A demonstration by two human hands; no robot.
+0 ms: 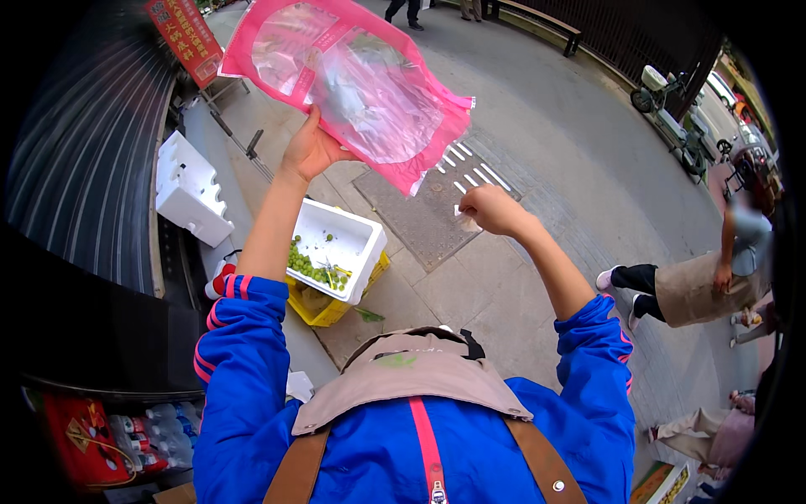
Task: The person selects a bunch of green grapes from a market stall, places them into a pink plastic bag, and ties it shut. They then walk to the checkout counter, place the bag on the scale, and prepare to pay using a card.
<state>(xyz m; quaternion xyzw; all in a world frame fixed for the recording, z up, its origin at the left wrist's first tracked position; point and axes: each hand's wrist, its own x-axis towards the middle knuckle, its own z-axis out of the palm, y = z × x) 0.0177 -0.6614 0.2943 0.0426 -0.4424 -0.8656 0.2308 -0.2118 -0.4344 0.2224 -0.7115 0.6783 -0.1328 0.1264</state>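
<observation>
A pink plastic bag (390,94) with a clear window hangs tilted at the top of the head view. My left hand (315,148) grips its lower left edge, thumb on the front. Right of the bag and apart from it, my right hand (494,210) has its fingertips pinched on a small pale scrap (467,220), whose material I cannot make out. Beneath my left forearm stands a white foam box (343,230) with loose green grapes (304,266) and yellow-handled snips (332,272) inside. It rests on a yellow plastic crate (329,312).
Another foam box (189,192) stands at left by a corrugated shutter (94,157). A red sign (187,41) with writing is beyond it. Bottled drinks (157,435) sit lower left. A person in an apron (699,286) is at right, near parked scooters (674,129).
</observation>
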